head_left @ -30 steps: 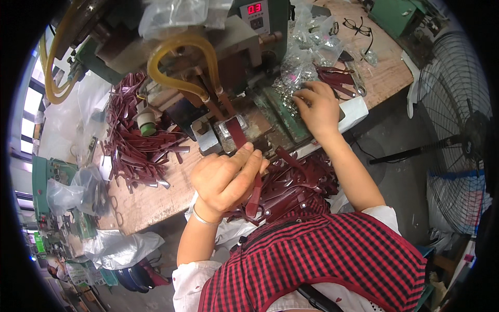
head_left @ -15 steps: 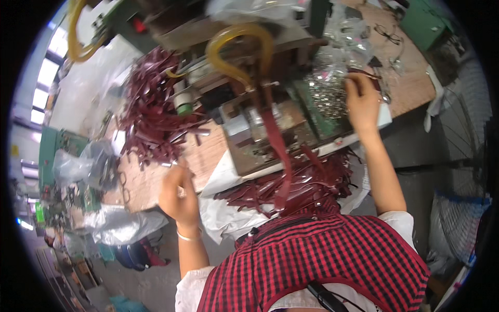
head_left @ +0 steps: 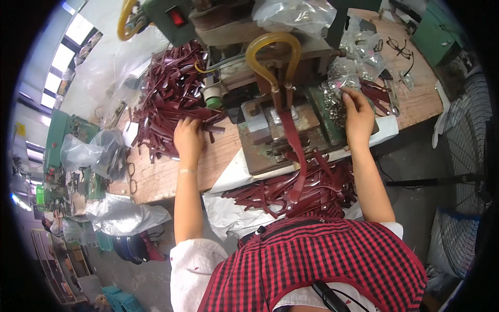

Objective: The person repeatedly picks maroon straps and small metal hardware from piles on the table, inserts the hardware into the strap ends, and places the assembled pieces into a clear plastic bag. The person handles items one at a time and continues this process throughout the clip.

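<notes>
My left hand point(head_left: 188, 138) reaches onto the near edge of a big heap of dark red strips point(head_left: 169, 96) on the wooden bench, with its fingers curled over a few of them. My right hand point(head_left: 358, 112) rests with its fingertips in a heap of small shiny metal parts point(head_left: 332, 93) to the right of the press; whether it holds one is hidden. Between my hands, one dark red strip point(head_left: 294, 143) lies in the jig of the press point(head_left: 270, 125) and hangs over the bench edge.
A yellow hose point(head_left: 273, 49) loops over the green machine point(head_left: 171, 21). More red strips point(head_left: 291, 192) lie on a white plastic sheet point(head_left: 228, 208) by my lap. Clear bags point(head_left: 296, 13), spectacles point(head_left: 397, 49) and a fan point(head_left: 468, 171) are at the right.
My left hand has moved up from the bench's near edge to the big strip heap. My right hand has stayed at the metal parts. The camera has shifted.
</notes>
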The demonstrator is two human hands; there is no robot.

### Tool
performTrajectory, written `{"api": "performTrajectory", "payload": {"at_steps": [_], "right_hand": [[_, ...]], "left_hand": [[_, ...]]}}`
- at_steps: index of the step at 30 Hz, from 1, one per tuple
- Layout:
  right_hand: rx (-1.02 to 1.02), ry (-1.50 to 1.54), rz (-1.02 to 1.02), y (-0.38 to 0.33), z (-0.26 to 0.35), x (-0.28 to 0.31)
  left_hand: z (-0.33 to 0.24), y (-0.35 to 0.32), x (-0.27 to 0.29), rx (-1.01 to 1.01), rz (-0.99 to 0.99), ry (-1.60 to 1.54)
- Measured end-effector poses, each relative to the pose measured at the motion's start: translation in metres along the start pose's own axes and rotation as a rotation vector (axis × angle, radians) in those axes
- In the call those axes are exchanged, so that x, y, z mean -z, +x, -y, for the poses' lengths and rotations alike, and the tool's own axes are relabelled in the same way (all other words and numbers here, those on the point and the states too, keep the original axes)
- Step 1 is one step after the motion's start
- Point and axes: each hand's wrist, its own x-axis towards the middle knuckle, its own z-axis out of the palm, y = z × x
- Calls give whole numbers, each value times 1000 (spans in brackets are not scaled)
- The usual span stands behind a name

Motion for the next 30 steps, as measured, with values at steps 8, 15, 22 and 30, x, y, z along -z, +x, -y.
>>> {"api": "performTrajectory", "payload": {"at_steps": [8,15,22,30], "right_hand": [[130,7,320,-28,54,33],[82,343,376,-42,96,-45],[-154,600,452,-47,116,-53],[219,55,399,-35,103,-5]], "left_hand": [[2,-36,29,105,-140,-309],[-39,-41,29,539,-176,-1272],[-67,-20,91,720,-421,-1211],[-174,10,140,-343,-390,-662]]}}
